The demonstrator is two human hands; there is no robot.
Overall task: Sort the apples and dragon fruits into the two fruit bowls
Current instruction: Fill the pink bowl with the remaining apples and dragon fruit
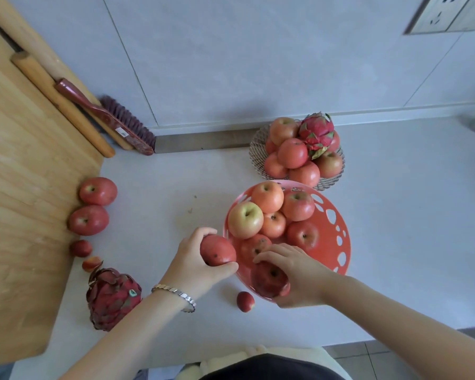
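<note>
My left hand grips a red apple just left of the orange bowl's rim. Inside that bowl's near edge, my right hand holds a dark red apple. Several apples fill the orange bowl. Behind it, a wire bowl carries several apples and a dragon fruit on top. Two loose apples rest at the left, and another dragon fruit lies near my left forearm.
A wooden board covers the left side, with a brush and rolling pin leaning on it. Small red fruits and a fruit piece lie on the grey counter. A wall socket sits top right.
</note>
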